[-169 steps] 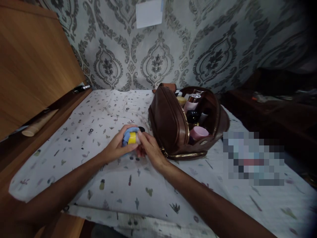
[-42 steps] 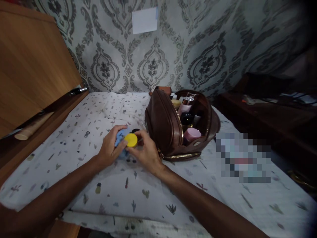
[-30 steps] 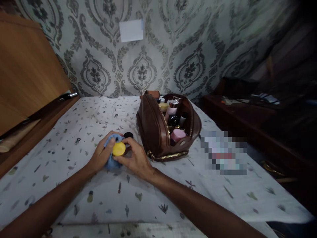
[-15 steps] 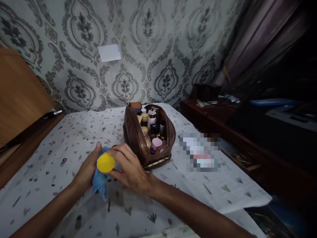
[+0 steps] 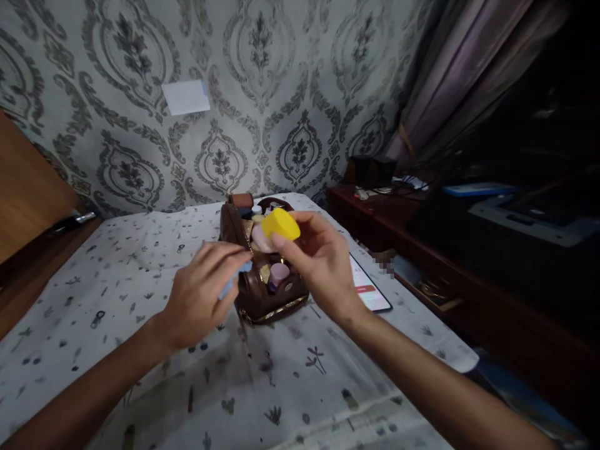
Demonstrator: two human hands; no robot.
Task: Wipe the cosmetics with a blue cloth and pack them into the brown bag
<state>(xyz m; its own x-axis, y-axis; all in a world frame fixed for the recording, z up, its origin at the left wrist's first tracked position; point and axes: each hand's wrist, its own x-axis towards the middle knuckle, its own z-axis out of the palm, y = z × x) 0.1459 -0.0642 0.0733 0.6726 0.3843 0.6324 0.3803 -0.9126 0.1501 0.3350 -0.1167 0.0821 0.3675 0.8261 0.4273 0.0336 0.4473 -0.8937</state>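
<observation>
I confirm the right hand (image 5: 323,262) near frame centre: grip closed on a yellow-lidded, pale round jar (image 5: 275,224), which overlaps an open brown leather bag (image 5: 255,297) in my view. I confirm the left hand (image 5: 201,297), left of centre: grip clenched on a blue cloth (image 5: 230,284).

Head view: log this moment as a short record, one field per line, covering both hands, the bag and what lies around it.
Left hand: the left hand grips a blue cloth
Right hand: the right hand holds a yellow-topped container, tilted
Bag: brown bag, open; pink jar inside near the front
Right of bag: lit-screen device, partly hidden
Surface: patterned cover
Wall: white card
</observation>
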